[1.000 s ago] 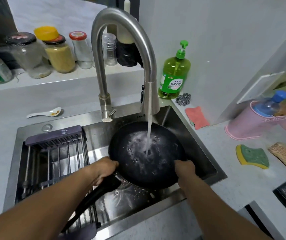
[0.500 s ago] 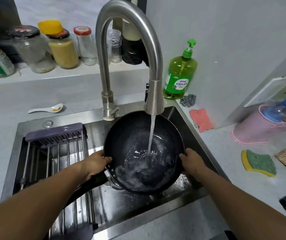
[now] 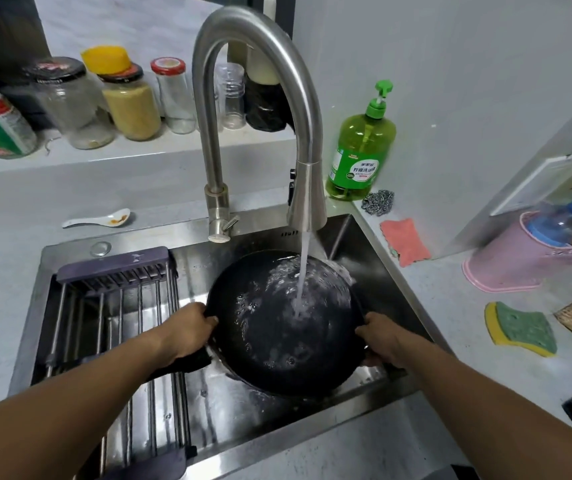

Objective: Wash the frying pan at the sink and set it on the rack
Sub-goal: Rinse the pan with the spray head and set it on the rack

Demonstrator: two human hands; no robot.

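Note:
The black frying pan (image 3: 270, 341) is held inside the steel sink (image 3: 367, 244), its bowl facing up toward me. Water runs from the curved faucet (image 3: 307, 202) onto the pan's upper right part and splashes over the far rim. My left hand (image 3: 187, 332) grips the pan's left rim where the black handle starts. My right hand (image 3: 386, 336) holds the right rim. A metal drying rack (image 3: 115, 306) with purple ends spans the sink's left half, with nothing on it.
A green dish soap bottle (image 3: 360, 147), a steel scourer (image 3: 378, 201) and a pink cloth (image 3: 405, 242) sit right of the faucet. A green-yellow sponge (image 3: 521, 329) and a pink basket (image 3: 526, 258) lie on the right counter. Jars (image 3: 130, 98) line the back ledge; a spoon (image 3: 99, 219) lies behind the sink.
The pan has tilted so the water stream now hits its upper right part and spills over the far rim. Both hands stayed on the rims, the right one slightly lower.

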